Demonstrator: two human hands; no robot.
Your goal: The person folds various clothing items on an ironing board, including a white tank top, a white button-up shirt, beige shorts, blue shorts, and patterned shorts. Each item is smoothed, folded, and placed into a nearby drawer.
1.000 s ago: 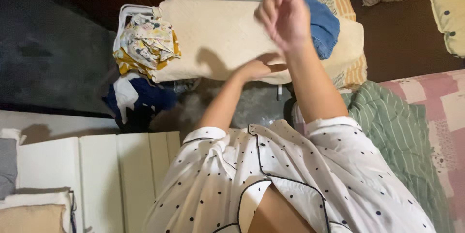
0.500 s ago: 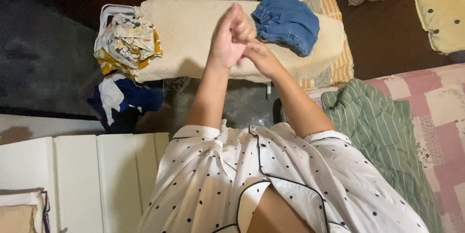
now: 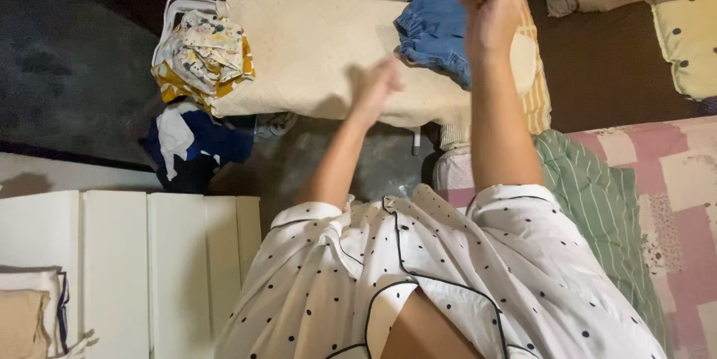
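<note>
Right hand (image 3: 493, 2): raised at roughly 1 o'clock in the view, fingers curled together into a loose fist; nothing can be seen held in it. Left hand (image 3: 379, 89): lower, near centre, blurred; fingers appear loosely bent, but whether they are together or apart cannot be told, and no item is seen in the grip. Both hands are above a cream padded board (image 3: 314, 53) that serves as the counter. Nearest item to both hands is a crumpled blue denim garment (image 3: 433, 30), lying on the right end of the counter, between the two hands and partly behind the right forearm; neither hand is seen touching it. At 10 o'clock, on the left end of the counter, a heap of patterned white and yellow cloth (image 3: 200, 53) hangs over the edge. Below it, at 9 o'clock, a pile of dark blue and white clothes (image 3: 196, 142) sits on the grey floor (image 3: 75, 68). At 4 o'clock, a green striped cloth (image 3: 597, 210) lies against a pink patchwork blanket (image 3: 672, 187). At 7 o'clock, a white panelled surface (image 3: 119, 269) carries folded cloth (image 3: 30, 314) at its far left. The person wears a white dotted top (image 3: 448, 284).
</note>
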